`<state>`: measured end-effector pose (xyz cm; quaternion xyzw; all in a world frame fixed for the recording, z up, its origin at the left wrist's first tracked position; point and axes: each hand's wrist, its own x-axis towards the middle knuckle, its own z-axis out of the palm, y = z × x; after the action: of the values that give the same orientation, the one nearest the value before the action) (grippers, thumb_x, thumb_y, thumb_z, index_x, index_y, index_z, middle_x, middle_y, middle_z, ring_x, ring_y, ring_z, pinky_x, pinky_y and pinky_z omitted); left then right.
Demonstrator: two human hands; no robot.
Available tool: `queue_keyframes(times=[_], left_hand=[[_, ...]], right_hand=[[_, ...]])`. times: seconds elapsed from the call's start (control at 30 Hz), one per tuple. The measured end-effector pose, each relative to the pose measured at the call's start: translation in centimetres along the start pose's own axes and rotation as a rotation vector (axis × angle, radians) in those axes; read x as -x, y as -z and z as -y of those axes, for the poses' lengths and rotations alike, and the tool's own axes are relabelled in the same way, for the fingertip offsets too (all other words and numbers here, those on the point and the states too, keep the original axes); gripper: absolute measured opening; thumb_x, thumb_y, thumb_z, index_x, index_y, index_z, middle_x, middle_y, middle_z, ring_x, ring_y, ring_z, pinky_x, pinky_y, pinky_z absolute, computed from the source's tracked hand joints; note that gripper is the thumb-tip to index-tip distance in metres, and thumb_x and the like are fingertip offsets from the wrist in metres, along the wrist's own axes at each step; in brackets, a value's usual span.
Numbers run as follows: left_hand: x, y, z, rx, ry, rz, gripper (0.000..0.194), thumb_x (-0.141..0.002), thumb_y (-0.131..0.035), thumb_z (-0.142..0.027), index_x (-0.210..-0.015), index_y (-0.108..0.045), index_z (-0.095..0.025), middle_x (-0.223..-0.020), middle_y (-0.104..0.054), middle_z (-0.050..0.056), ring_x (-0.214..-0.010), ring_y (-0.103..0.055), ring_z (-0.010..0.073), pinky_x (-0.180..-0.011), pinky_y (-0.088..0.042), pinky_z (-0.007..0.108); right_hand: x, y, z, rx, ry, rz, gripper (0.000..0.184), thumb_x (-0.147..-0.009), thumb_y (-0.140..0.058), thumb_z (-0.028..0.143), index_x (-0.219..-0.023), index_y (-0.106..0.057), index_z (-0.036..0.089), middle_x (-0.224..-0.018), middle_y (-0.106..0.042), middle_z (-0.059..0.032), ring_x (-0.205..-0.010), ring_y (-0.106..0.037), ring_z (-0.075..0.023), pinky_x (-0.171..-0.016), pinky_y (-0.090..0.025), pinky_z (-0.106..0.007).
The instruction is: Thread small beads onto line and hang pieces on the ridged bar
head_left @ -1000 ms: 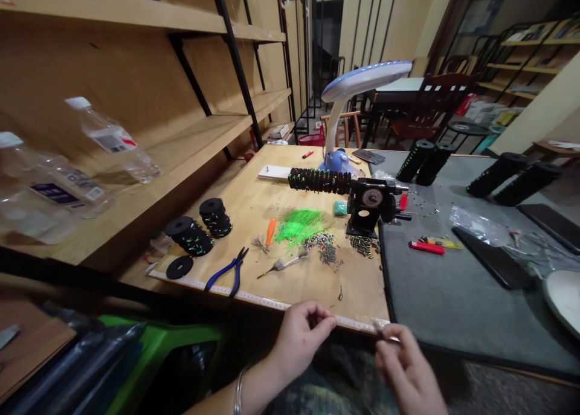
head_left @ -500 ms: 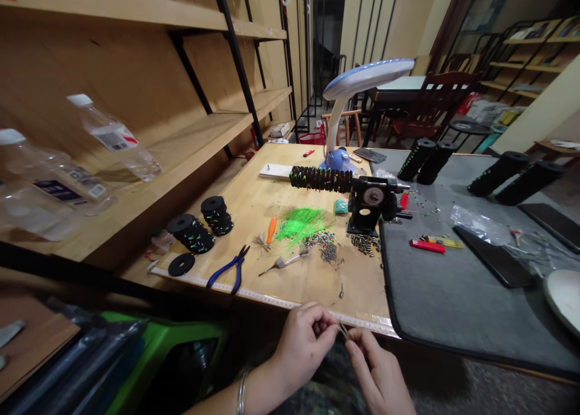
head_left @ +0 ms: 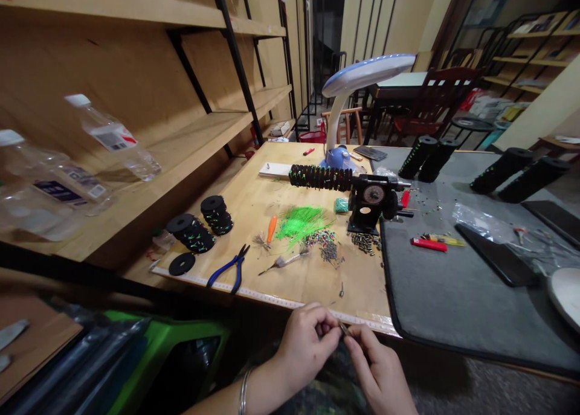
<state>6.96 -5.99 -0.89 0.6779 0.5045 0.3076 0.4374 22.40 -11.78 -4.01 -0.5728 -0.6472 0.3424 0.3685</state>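
Note:
My left hand (head_left: 308, 336) is closed in a pinch at the table's front edge, fingertips meeting those of my right hand (head_left: 374, 360). Between the thumb and forefinger of the right hand shows a small, thin metallic piece (head_left: 345, 329), too small to name. What the left fingertips grip is hidden. Just beyond my hands, a small metal fitting (head_left: 341, 290) lies on the wood. Farther back are a pile of grey pieces (head_left: 332, 254), colored beads (head_left: 317, 238), brass-like pieces (head_left: 365, 243) and bright green strands (head_left: 303, 223).
Blue-handled pliers (head_left: 231, 271) lie left, near black foam spools (head_left: 193, 232). A black winding device (head_left: 369, 200) carries a wrapped spool (head_left: 321, 177) before a desk lamp (head_left: 338, 155). A grey mat (head_left: 430, 300) covers the right side, with a red lighter (head_left: 429, 244) and a black phone-like slab (head_left: 493, 255).
Both hands stay almost in place, fingertips still together. The thin piece in the right fingers has shifted slightly. The view has moved a little.

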Motion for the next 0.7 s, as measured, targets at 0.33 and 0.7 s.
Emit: queue_keyframes(times=[0.33, 0.7], left_hand=[[0.0, 0.0, 0.0, 0.196, 0.126, 0.030, 0.011, -0.071, -0.063, -0.019, -0.062, -0.064, -0.014, -0.058, -0.056, 0.000, -0.055, -0.047, 0.0116, -0.054, -0.036, 0.022], [0.0, 2.3, -0.5, 0.550, 0.274, -0.039, 0.018, -0.066, -0.072, -0.028, -0.063, -0.060, -0.014, -0.058, -0.056, -0.002, -0.057, -0.046, 0.0107, -0.057, -0.037, 0.022]], right_hand=[[0.3, 2.2, -0.9, 0.280, 0.007, -0.177, 0.030, -0.097, -0.039, 0.043, -0.095, -0.059, 0.020, -0.074, -0.072, -0.0036, -0.062, -0.069, -0.0171, -0.057, -0.049, -0.020], [-3.5, 7.7, -2.2, 0.809, 0.282, -0.450, 0.040, -0.093, -0.042, 0.045, -0.109, -0.062, 0.014, -0.101, -0.070, -0.0188, -0.096, -0.062, -0.0347, -0.080, -0.050, -0.049]])
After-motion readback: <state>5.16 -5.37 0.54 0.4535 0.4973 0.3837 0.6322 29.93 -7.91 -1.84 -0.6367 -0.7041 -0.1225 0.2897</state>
